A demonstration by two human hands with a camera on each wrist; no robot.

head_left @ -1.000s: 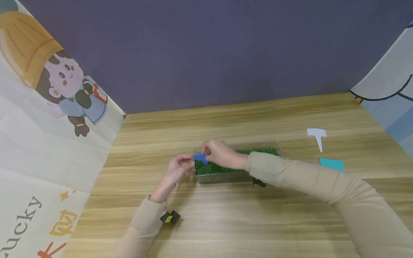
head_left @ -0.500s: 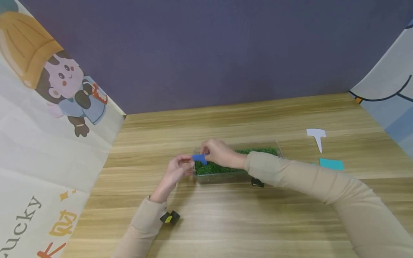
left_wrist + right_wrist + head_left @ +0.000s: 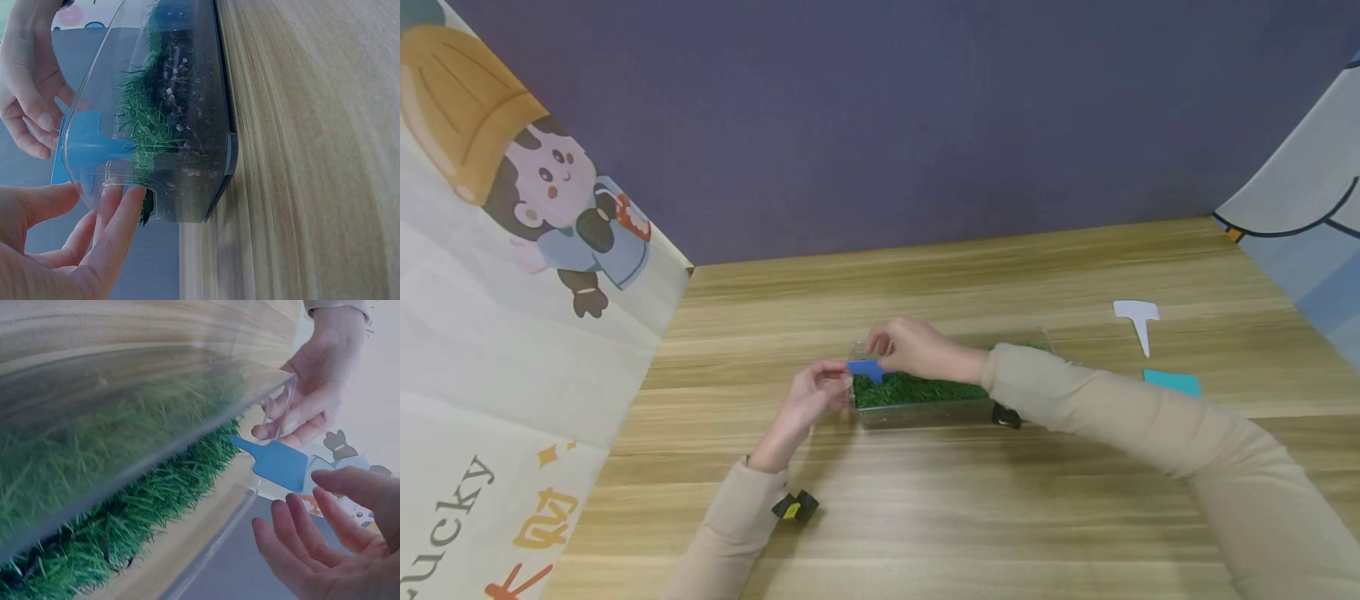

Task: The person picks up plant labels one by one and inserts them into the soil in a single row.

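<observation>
A blue T-shaped plant label stands with its stem down in the grass at the left end of a clear plastic box. My right hand is over that end of the box. In the right wrist view its fingers are spread beside the label, thumb tip right at the label's edge. My left hand holds the end of the box. Its fingertips lie at the cutout in the end wall and its thumb at the upper corner.
To the right on the wooden table lie a white T-shaped label and a teal piece, partly hidden by the right sleeve. Soil shows under the grass through the box wall. A dark wall rises behind the table.
My right hand has moved slightly up, its fingers loosening from the blue plant label, and its forearm has shifted a little right. The label and left hand stay in place.
</observation>
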